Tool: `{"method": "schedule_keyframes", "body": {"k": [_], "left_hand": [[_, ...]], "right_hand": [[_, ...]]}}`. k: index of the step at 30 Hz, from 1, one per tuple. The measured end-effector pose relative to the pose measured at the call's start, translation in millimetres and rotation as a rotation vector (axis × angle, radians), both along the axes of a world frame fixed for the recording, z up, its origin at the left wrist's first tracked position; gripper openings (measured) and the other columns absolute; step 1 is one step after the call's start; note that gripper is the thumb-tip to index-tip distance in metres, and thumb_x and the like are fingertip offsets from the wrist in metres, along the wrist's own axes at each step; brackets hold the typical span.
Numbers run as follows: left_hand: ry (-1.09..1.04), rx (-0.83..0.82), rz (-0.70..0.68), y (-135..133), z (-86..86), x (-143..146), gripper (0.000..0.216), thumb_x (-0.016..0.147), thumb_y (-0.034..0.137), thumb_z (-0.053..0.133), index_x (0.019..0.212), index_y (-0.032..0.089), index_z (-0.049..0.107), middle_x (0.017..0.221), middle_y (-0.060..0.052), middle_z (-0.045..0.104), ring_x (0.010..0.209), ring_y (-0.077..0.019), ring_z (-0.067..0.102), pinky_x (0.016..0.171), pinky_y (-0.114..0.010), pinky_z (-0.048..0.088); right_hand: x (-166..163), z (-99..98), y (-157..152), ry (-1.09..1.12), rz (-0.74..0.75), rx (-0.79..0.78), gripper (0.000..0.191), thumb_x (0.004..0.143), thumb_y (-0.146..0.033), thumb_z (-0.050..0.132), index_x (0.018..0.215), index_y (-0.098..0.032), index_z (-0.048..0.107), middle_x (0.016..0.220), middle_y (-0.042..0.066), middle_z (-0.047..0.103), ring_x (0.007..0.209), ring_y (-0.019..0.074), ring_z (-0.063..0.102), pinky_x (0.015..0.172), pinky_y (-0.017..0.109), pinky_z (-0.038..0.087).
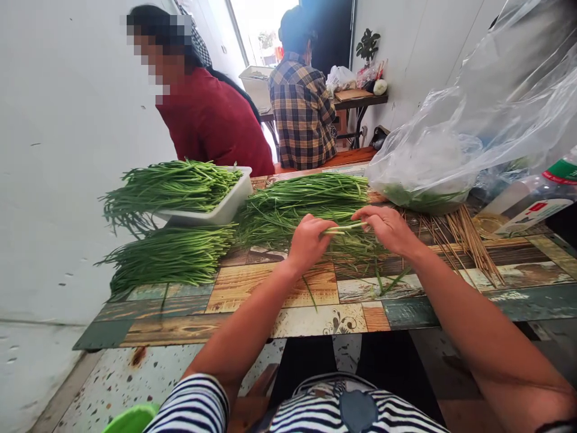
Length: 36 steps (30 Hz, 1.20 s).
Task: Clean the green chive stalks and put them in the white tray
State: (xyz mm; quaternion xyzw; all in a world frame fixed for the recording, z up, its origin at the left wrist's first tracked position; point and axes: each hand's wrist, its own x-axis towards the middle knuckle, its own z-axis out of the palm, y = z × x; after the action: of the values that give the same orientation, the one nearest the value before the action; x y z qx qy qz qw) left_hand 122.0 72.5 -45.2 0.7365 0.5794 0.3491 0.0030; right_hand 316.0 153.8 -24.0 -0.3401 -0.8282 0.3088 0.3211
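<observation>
Over the middle of the patchwork-patterned table (pixel 274 285), my left hand (pixel 309 240) is closed round a few garlic chive stalks (pixel 346 229). My right hand (pixel 388 230) pinches the other, pale end of these stalks between thumb and fingers. Just behind my hands lies a large loose pile of chives (pixel 311 191), with thin scraps of leaf below and to the right. To the left, an even bunch of chives (pixel 174 255) rests on the table. More chives (pixel 183 186) fill a white plastic tray (pixel 237 201), their leafy ends hanging over its left side.
Wooden skewers (pixel 473 240) lie fanned out at the right, beside a clear plastic bag (pixel 426 147) standing tall. A bottle with a green-and-red label (pixel 536 195) leans behind them. Across the table sit a person in red (pixel 211 120) and a person in a plaid shirt (pixel 300 114).
</observation>
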Motion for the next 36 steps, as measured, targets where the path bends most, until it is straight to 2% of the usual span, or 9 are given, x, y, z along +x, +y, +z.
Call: {"method": "schedule_keyframes", "body": {"k": [3,6,13,17,21,24,29,33,36], "left_hand": [[0.056,0.013,-0.039,-0.6,-1.5,0.4,0.018,0.086,0.018,0.054,0.094,0.02,0.07,0.089,-0.003,0.072,0.081,-0.0182,0.057,0.077,-0.032,0.041],[0.09,0.058,-0.097,-0.8,-1.6,0.5,0.02,0.087,0.018,0.051,0.094,0.019,0.07,0.089,-0.004,0.072,0.079,-0.0178,0.057,0.077,-0.032,0.041],[0.115,0.116,-0.111,2.2,0.8,0.5,0.019,0.089,0.021,0.049,0.092,0.019,0.068,0.086,-0.004,0.07,0.079,-0.0176,0.057,0.077,-0.033,0.04],[0.117,0.204,-0.071,0.7,-0.5,-2.0,0.019,0.088,0.018,0.049,0.09,0.018,0.067,0.086,-0.004,0.07,0.08,-0.0183,0.055,0.076,-0.032,0.041],[0.12,0.254,-0.059,-0.6,-3.5,-7.4,0.016,0.087,0.017,0.052,0.091,0.018,0.067,0.092,-0.005,0.071,0.08,-0.0176,0.054,0.077,-0.032,0.041],[0.139,0.28,-0.09,-0.2,-5.1,-8.0,0.019,0.086,0.013,0.05,0.092,0.018,0.068,0.093,-0.005,0.071,0.078,-0.017,0.053,0.075,-0.031,0.041],[0.139,0.299,-0.108,0.6,-7.0,-4.5,0.023,0.09,0.016,0.046,0.094,0.019,0.068,0.092,-0.005,0.071,0.077,-0.0165,0.053,0.075,-0.032,0.041],[0.113,0.313,-0.09,2.2,-8.7,-3.6,0.022,0.091,0.023,0.047,0.09,0.019,0.069,0.09,-0.005,0.071,0.076,-0.0163,0.054,0.074,-0.032,0.041],[0.047,0.306,-0.016,3.4,-8.6,-4.7,0.023,0.092,0.027,0.048,0.091,0.02,0.069,0.09,-0.005,0.07,0.079,-0.0165,0.057,0.077,-0.033,0.041]], "right_hand": [[-1.5,0.2,-4.2,-0.047,0.046,0.086,0.04,0.09,-0.041,0.037,0.082,-0.017,0.068,0.067,0.003,0.061,0.063,0.0158,0.052,0.061,0.027,0.036],[-4.4,-2.8,-3.0,-0.167,0.238,0.167,0.037,0.091,-0.041,0.039,0.072,-0.019,0.062,0.067,0.003,0.06,0.063,0.0148,0.049,0.06,0.026,0.034],[10.5,-6.4,17.0,-0.182,0.381,0.024,0.045,0.091,-0.049,0.04,0.059,-0.019,0.052,0.057,-0.003,0.046,0.056,0.0111,0.039,0.054,0.025,0.029],[22.8,-2.7,26.2,0.04,0.142,-0.106,0.043,0.086,-0.052,0.049,0.062,-0.018,0.06,0.054,-0.002,0.047,0.052,0.0106,0.04,0.051,0.025,0.03],[22.1,5.0,22.7,0.258,-0.133,-0.077,0.033,0.075,-0.05,0.063,0.068,-0.018,0.068,0.06,0.001,0.058,0.057,0.0129,0.048,0.055,0.027,0.037],[11.4,8.8,10.8,0.289,-0.066,-0.041,0.029,0.069,-0.048,0.069,0.071,-0.019,0.071,0.071,0.003,0.064,0.067,0.016,0.055,0.061,0.028,0.041],[0.9,-1.8,5.8,0.077,0.129,-0.073,0.037,0.079,-0.051,0.059,0.068,-0.017,0.071,0.063,0.001,0.061,0.063,0.015,0.052,0.057,0.027,0.038],[14.2,-9.3,24.2,0.088,-0.023,-0.061,0.039,0.079,-0.053,0.058,0.067,-0.016,0.069,0.057,-0.001,0.055,0.055,0.0118,0.045,0.052,0.025,0.033],[20.5,-7.2,29.7,0.003,-0.08,-0.095,0.047,0.079,-0.055,0.055,0.051,-0.018,0.058,0.043,-0.004,0.038,0.044,0.0085,0.031,0.045,0.026,0.023]]}}
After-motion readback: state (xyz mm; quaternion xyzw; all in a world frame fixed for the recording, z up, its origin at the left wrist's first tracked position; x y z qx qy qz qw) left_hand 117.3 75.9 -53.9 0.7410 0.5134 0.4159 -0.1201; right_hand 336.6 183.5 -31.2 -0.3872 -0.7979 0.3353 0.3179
